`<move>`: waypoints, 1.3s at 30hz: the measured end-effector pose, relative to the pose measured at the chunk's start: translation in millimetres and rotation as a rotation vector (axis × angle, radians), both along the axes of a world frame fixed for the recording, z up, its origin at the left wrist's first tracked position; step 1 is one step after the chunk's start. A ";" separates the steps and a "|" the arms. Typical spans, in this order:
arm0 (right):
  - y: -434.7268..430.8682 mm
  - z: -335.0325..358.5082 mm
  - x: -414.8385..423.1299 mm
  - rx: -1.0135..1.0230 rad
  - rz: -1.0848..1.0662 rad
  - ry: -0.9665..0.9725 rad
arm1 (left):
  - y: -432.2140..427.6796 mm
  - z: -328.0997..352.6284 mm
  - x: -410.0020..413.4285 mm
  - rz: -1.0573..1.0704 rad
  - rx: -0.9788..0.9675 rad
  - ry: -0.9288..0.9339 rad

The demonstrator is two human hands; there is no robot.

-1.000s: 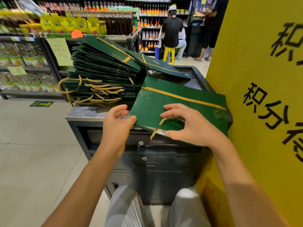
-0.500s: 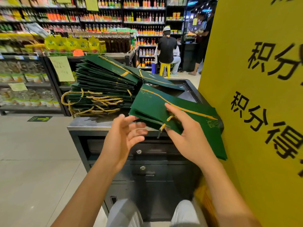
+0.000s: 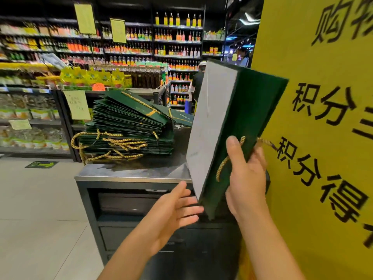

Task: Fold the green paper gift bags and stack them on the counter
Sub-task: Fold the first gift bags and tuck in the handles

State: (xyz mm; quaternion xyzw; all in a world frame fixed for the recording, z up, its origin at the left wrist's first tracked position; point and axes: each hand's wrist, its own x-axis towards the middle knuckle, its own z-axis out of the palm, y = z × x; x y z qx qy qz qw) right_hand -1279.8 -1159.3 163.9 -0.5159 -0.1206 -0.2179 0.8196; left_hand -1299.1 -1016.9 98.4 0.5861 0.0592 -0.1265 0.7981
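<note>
Held bag sits between stack and yellow sign.

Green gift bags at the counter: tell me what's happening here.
A person's right hand grips one green paper gift bag by its handle end, tilted up on edge over the counter, pale face toward the camera. The left hand hovers open near its lower corner. A tall stack of folded bags sits on the counter behind.

The left hand and right hand are bare, as are both forearms; the right thumb's nail is trimmed short.
</note>
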 end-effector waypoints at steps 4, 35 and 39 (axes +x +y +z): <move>-2.4 -10.5 3.6 0.274 0.148 0.114 | -0.2 -1.9 -1.2 0.105 -0.072 -0.117; -59.9 -66.3 94.1 -1.474 -0.046 -0.020 | 84.0 -21.3 10.0 0.570 0.958 -0.317; -58.9 -68.7 92.5 -1.456 -0.070 -0.010 | 70.1 -10.3 4.3 0.677 1.502 -0.619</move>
